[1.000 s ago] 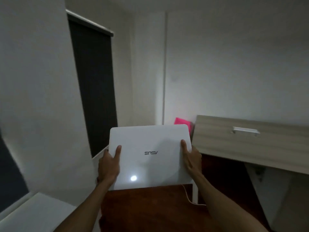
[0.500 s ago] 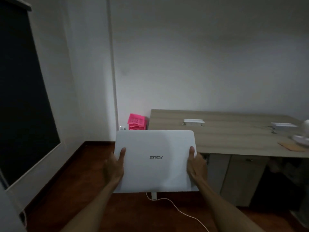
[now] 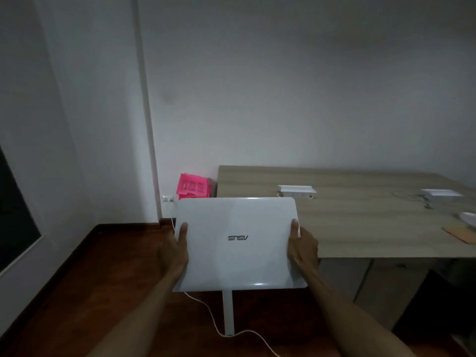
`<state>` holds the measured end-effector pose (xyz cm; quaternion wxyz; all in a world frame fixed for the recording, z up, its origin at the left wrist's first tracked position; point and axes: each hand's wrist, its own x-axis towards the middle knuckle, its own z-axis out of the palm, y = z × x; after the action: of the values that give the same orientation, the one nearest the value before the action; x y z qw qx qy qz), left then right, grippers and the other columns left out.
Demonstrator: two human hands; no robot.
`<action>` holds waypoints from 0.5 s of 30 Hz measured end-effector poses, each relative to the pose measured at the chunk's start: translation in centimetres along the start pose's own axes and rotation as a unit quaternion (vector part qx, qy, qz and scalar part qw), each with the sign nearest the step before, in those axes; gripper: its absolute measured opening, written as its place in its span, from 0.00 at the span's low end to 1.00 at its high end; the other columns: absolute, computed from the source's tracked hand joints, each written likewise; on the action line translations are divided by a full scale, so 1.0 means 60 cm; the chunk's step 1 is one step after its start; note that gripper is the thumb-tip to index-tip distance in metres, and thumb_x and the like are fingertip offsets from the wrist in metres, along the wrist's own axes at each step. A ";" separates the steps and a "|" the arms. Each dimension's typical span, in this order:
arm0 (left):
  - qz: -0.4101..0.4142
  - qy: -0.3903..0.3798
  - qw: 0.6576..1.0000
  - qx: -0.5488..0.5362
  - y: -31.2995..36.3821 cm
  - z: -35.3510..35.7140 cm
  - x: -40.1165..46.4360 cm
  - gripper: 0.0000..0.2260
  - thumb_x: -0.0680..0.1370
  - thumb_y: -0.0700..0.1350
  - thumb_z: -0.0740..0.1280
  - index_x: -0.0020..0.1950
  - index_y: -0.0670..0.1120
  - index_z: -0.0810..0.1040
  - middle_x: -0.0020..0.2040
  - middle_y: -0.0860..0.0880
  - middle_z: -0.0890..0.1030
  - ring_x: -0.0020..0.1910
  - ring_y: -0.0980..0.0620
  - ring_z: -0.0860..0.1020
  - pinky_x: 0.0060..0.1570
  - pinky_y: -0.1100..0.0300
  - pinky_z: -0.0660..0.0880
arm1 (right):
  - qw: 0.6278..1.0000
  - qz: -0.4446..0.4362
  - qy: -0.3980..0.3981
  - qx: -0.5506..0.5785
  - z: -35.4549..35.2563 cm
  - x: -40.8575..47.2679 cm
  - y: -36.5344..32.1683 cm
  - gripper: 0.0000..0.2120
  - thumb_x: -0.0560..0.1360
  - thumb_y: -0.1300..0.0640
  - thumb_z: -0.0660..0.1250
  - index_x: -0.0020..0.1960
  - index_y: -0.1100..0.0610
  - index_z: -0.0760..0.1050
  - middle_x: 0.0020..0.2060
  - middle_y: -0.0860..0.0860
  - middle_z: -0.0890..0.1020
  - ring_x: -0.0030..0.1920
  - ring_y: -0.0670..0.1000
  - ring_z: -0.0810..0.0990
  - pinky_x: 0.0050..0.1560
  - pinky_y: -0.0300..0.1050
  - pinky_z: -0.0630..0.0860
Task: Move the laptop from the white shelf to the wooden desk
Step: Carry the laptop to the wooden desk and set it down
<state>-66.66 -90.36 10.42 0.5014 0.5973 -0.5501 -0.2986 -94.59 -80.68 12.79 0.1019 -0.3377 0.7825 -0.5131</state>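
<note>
A closed white laptop [image 3: 238,243] with a dark logo on its lid is held flat in the air in front of me. My left hand [image 3: 173,251] grips its left edge, thumb on the lid. My right hand [image 3: 302,247] grips its right edge the same way. The laptop hangs over the dark floor, its far right corner overlapping the near left corner of the light wooden desk [image 3: 360,222]. The white shelf is out of view.
On the desk lie a white power strip [image 3: 296,191], a white box [image 3: 441,195] and a brown card [image 3: 462,234] at the right. A pink basket [image 3: 193,186] sits in the corner. A white desk leg [image 3: 228,313] and a white cable [image 3: 206,307] cross the floor below.
My view has swung right from the dark window to the desk, which is now closer. The laptop stays in both hands and has moved toward the desk's left end.
</note>
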 end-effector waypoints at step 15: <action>0.008 -0.018 0.985 0.169 -0.054 0.323 0.361 0.32 0.77 0.69 0.46 0.62 0.47 0.75 0.51 0.42 0.82 0.52 0.38 0.81 0.55 0.44 0.77 | 0.999 0.021 -0.006 -0.037 0.275 0.423 0.070 0.25 0.82 0.42 0.52 0.57 0.62 0.76 0.50 0.61 0.82 0.51 0.64 0.81 0.47 0.49 0.73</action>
<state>-78.45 -116.66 5.43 0.3855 0.6634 -0.6063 -0.2087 -107.11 -107.83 6.39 0.1043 -0.3279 0.8069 -0.4802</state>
